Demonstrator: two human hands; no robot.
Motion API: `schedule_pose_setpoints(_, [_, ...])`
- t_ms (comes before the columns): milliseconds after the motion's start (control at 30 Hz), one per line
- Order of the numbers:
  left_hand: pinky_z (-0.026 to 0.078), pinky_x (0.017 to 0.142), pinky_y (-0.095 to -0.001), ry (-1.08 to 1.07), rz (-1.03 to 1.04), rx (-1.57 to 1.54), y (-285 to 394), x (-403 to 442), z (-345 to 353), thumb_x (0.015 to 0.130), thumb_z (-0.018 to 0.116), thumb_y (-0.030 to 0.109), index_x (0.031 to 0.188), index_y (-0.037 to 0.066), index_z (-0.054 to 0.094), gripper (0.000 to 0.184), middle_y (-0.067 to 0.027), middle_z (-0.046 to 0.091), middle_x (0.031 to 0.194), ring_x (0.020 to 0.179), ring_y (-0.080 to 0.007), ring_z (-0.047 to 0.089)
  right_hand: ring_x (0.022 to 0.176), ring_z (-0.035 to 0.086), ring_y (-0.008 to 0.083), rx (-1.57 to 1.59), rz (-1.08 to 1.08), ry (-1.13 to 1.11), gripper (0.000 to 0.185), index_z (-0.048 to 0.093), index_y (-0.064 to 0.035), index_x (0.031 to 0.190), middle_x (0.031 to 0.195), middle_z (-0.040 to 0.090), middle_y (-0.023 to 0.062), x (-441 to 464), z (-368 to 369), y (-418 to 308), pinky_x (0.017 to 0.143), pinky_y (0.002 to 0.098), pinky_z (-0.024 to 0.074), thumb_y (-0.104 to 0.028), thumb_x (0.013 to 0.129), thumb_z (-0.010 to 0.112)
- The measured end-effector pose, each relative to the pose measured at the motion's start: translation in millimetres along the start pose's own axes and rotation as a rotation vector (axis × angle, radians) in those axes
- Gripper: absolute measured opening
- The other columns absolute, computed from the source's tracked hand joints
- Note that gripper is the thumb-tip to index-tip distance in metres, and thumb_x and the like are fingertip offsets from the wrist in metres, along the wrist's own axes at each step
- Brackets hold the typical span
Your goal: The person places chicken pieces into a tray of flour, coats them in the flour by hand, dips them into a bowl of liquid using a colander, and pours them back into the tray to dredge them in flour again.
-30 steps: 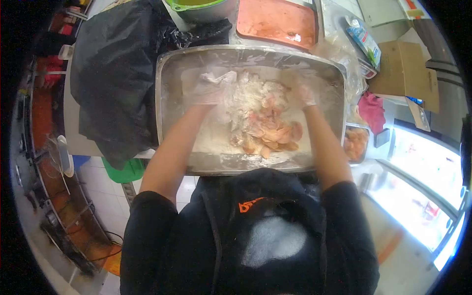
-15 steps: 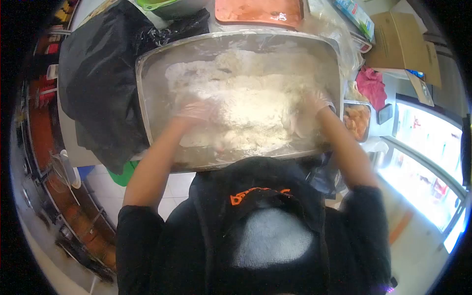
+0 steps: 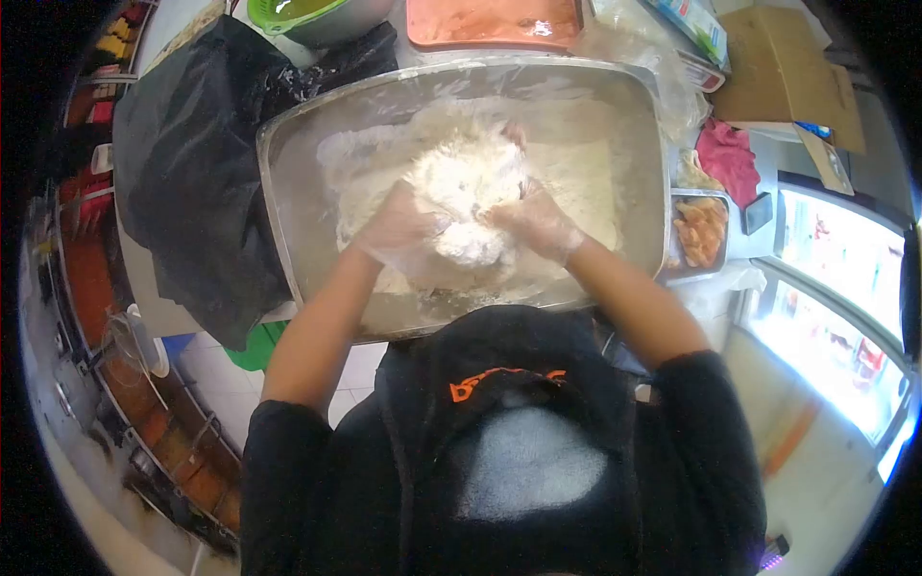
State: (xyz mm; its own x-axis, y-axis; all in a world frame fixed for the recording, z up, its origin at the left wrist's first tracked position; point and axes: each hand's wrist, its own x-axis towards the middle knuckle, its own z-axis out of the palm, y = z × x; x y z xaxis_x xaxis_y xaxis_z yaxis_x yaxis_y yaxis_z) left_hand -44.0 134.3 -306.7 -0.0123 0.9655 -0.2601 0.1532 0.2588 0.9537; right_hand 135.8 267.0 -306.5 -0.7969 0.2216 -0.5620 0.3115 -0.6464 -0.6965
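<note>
The left hand (image 3: 401, 223), in a clear glove (image 3: 382, 242), lies against the left flank of the pile (image 3: 468, 182); its fingers are clamped on that edge, with the tips sunk in the white coating and partly hidden; the right hand (image 3: 540, 223), gloved likewise, grips the pile's lower right side, its fingers bent inward and closed on the coated stuff; the two hands face each other, apart, with the pile between them.

The pile sits a little left of the middle of the wide metal tub (image 3: 653, 182), thickly covered in powder (image 3: 584, 178); a pinkish bit shows through at its top right; more powder spreads over the tub's floor, on both sides of the pile, and smears the far wall.

Beyond the tub stand a green basin (image 3: 322, 21) and, to its right, an orange tray (image 3: 495, 21); a black sheet (image 3: 192, 182) drapes over the surface (image 3: 144, 274) on the left; just beside the tub on the right is a small pan (image 3: 684, 273) of peach-coloured pieces (image 3: 701, 230); near that lie a pink cloth (image 3: 728, 161) and a phone (image 3: 758, 213), with a cardboard box (image 3: 773, 72) farther back; a black apron (image 3: 528, 461) fills the near side.
</note>
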Motion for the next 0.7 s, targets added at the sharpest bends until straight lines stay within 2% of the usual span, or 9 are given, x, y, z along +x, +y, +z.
schedule_pose_setpoints(100, [0.049, 0.093, -0.0343, 0.283, 0.132, -0.227, 7.7, -18.1, -8.6, 0.084, 0.068, 0.008, 0.13, 0.0, 0.049, 0.05, -0.0107, 0.06, 0.123, 0.108, -0.0177, 0.058, 0.088, 0.063, 0.0164, -0.286, -0.288, 0.096, 0.045, 0.054, 0.0011, 0.122, 0.109, 0.064, 0.0061, 1.3, 30.5, -11.6, 0.076, 0.0313, 0.0526, -0.01, 0.081, 0.07])
schedule_pose_setpoints(200, [0.045, 0.095, -0.0347, 0.43, 0.182, -0.049, 14.4, -25.1, -20.7, 0.078, 0.07, 0.009, 0.123, 0.0, 0.055, 0.049, -0.0094, 0.061, 0.118, 0.107, -0.0189, 0.057, 0.089, 0.063, 0.0164, -0.953, -0.065, -0.234, 0.044, 0.055, 0.0016, 0.121, 0.108, 0.065, 0.0099, -8.1, 48.4, -69.0, 0.08, 0.0321, 0.0517, -0.018, 0.084, 0.07])
schedule_pose_setpoints(267, [0.049, 0.09, -0.0358, 0.358, 0.241, 0.917, 17.0, -27.4, -39.9, 0.087, 0.065, 0.024, 0.125, 0.002, 0.053, 0.045, -0.0104, 0.063, 0.115, 0.107, -0.02, 0.059, 0.094, 0.064, 0.0216, -0.83, -0.317, -0.17, 0.04, 0.056, 0.0002, 0.122, 0.111, 0.064, 0.015, 0.6, 23.4, -44.1, 0.084, 0.0352, 0.0504, -0.021, 0.089, 0.063])
schedule_pose_setpoints(300, [0.05, 0.089, -0.0361, 0.332, 0.269, 1.237, 13.5, -27.8, -48.9, 0.091, 0.064, 0.029, 0.125, 0.002, 0.053, 0.045, -0.0107, 0.064, 0.113, 0.106, -0.0204, 0.06, 0.097, 0.063, 0.0247, -1.297, -0.559, -0.062, 0.038, 0.055, -0.0013, 0.124, 0.115, 0.063, 0.0165, 11.7, -0.2, -43.0, 0.087, 0.036, 0.0497, -0.019, 0.09, 0.059])
schedule_pose_setpoints(333, [0.049, 0.09, -0.0365, 0.32, -0.158, 0.564, -4.3, -23.4, -58.3, 0.088, 0.061, 0.024, 0.124, 0.002, 0.054, 0.043, -0.0144, 0.063, 0.115, 0.106, -0.025, 0.06, 0.101, 0.063, 0.0279, -1.758, -0.808, 0.067, 0.037, 0.055, -0.0029, 0.126, 0.12, 0.061, 0.0181, 24.0, -25.5, -41.0, 0.089, 0.0368, 0.0489, -0.017, 0.092, 0.054])
schedule_pose_setpoints(400, [0.049, 0.091, -0.0368, 0.284, -0.532, -0.125, -51.3, -16.5, -75.7, 0.086, 0.058, 0.019, 0.123, 0.002, 0.055, 0.041, -0.0182, 0.062, 0.117, 0.106, -0.0297, 0.061, 0.101, 0.061, 0.0344, -1.461, -0.871, 0.482, 0.039, 0.053, -0.0061, 0.13, 0.123, 0.059, 0.0168, 52.4, -80.4, -25.2, 0.089, 0.0399, 0.0492, -0.014, 0.093, 0.047])
schedule_pose_setpoints(533, [0.051, 0.083, -0.042, 0.348, -0.344, 0.955, -27.5, 4.4, -49.3, 0.086, 0.055, 0.024, 0.119, 0.003, 0.058, 0.039, -0.0207, 0.064, 0.108, 0.09, -0.035, 0.064, 0.112, 0.057, 0.0316, -1.736, -0.36, 0.604, 0.035, 0.056, -0.0063, 0.124, 0.119, 0.061, 0.0152, 82.6, -93.7, -21.2, 0.094, 0.0428, 0.0475, -0.02, 0.092, 0.047])
schedule_pose_setpoints(600, [0.051, 0.081, -0.0438, 0.285, -0.367, 1.226, -1.1, 21.1, -30.6, 0.087, 0.056, 0.024, 0.117, 0.003, 0.059, 0.037, -0.0201, 0.065, 0.105, 0.085, -0.0349, 0.065, 0.099, 0.062, 0.0306, -1.993, -0.95, 0.465, 0.035, 0.059, -0.0087, 0.123, 0.112, 0.064, 0.0167, 99.3, -81.0, 3.6, 0.088, 0.042, 0.0485, -0.026, 0.095, 0.046])
schedule_pose_setpoints(700, [0.05, 0.083, -0.0467, 0.171, -0.182, 1.159, -37.5, 27.3, -28.2, 0.088, 0.057, 0.03, 0.118, 0.004, 0.059, 0.04, -0.0204, 0.064, 0.103, 0.083, -0.0348, 0.064, 0.094, 0.062, 0.027, -1.53, -0.244, 0.227, 0.031, 0.063, -0.013, 0.12, 0.112, 0.065, 0.0123, 105.6, -21.1, 6.9, 0.084, 0.0417, 0.0484, -0.023, 0.098, 0.043])
